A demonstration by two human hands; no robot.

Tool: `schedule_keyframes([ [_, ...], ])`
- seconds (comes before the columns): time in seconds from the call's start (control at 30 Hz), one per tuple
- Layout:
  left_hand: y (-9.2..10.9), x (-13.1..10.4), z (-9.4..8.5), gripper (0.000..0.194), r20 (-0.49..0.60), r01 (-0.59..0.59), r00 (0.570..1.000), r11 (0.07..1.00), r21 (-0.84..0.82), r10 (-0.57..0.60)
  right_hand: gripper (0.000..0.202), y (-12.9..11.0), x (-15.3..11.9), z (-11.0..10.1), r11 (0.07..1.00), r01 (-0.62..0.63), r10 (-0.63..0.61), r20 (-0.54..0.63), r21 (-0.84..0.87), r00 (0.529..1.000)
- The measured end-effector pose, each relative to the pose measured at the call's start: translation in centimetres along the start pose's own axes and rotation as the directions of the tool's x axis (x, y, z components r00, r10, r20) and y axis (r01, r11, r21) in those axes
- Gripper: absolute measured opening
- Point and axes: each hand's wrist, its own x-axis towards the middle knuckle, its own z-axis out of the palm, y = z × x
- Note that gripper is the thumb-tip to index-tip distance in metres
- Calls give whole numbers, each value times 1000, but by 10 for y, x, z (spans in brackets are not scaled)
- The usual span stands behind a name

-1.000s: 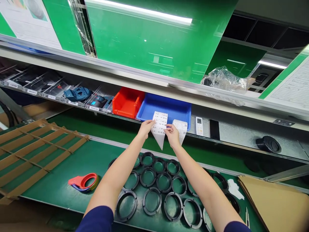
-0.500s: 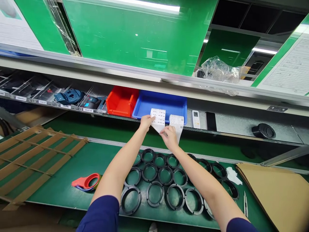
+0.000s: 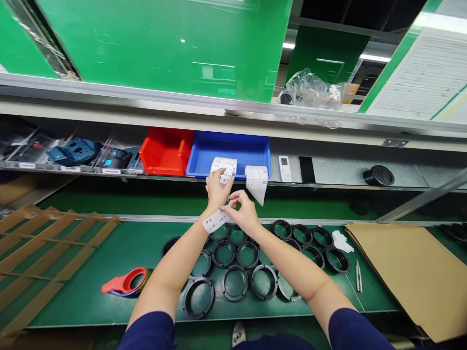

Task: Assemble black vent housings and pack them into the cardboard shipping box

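My right hand (image 3: 243,212) pinches the upper right end of a white printed label (image 3: 215,221). The label lies across my left wrist, its print facing up. My left hand (image 3: 216,190) is raised in front of a white label strip (image 3: 226,164), with thumb and forefinger apart; whether its fingers touch the strip is hard to see. A second label strip (image 3: 257,180) hangs over the front edge of the blue tray (image 3: 239,141), right of my hands. Below my forearms, several black rings (image 3: 234,283) lie on the green bench.
A red bin (image 3: 166,150), a white remote (image 3: 284,168), a black phone (image 3: 306,169) and a round black part (image 3: 378,175) sit on the shelf. Tape rolls (image 3: 127,282) and a cardboard divider (image 3: 54,243) lie left; a utility knife (image 3: 359,276) and cardboard sheets (image 3: 404,267) right.
The label in my right hand has come away from the strips and down onto my left wrist. My left hand has turned, its thumb and forefinger now apart. The view has shifted right.
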Motion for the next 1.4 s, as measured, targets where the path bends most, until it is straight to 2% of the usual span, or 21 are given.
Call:
schedule_keyframes([
  [0.1, -3, -3, 10, 34, 43, 33, 999, 995, -95, -29, 32, 7, 0, -2, 978, 52, -61, -38, -202, 997],
  [0.17, -7, -2, 16, 32, 66, 68, 996, 987, -148, -59, 35, 18, 8, -17, 949, 118, -151, -93, -292, 984],
  [0.2, -8, -1, 19, 31, 74, 76, 995, 982, -172, -64, 37, 26, 15, -28, 937, 116, -179, -168, -331, 969],
  [0.27, -9, 2, 25, 26, 100, 58, 994, 977, -207, -38, 38, 46, 32, -53, 927, 6, -163, -388, -376, 907],
  [0.33, -7, 7, 32, 19, 139, -3, 990, 975, -222, 35, 37, 68, 48, -77, 936, -148, -49, -537, -319, 842],
  [0.37, -5, 10, 36, 18, 165, -43, 983, 974, -221, 81, 36, 79, 55, -86, 949, -192, 29, -540, -249, 841],
  [0.43, -3, 18, 47, 26, 223, -123, 960, 972, -200, 168, 37, 96, 63, -99, 977, -197, 138, -450, -86, 882],
  [0.53, -3, 28, 64, 43, 337, -205, 913, 972, -114, 232, 35, 106, 65, -104, 994, -103, 104, -367, 20, 925],
  [0.63, -6, 34, 75, 51, 394, -250, 887, 968, -23, 238, 27, 102, 62, -104, 995, -62, 29, -381, -74, 924],
  [0.87, -9, 32, 79, 52, 389, -260, 890, 966, 8, 237, 16, 93, 58, -107, 966, -106, -4, -427, -234, 904],
  [1.0, -7, 30, 78, 51, 391, -254, 890, 967, -5, 236, 16, 95, 56, -107, 970, -105, 5, -418, -217, 908],
  [1.13, -3, 27, 77, 48, 380, -233, 898, 972, -17, 222, 30, 92, 59, -110, 977, -101, 19, -391, -189, 920],
  [1.27, -1, 24, 78, 44, 337, -217, 918, 976, -14, 209, 21, 85, 61, -110, 959, -182, 71, -438, -218, 896],
  [1.4, -2, 23, 83, 48, 342, -273, 906, 962, 27, 248, 15, 82, 61, -109, 954, -161, 36, -438, -253, 898],
])
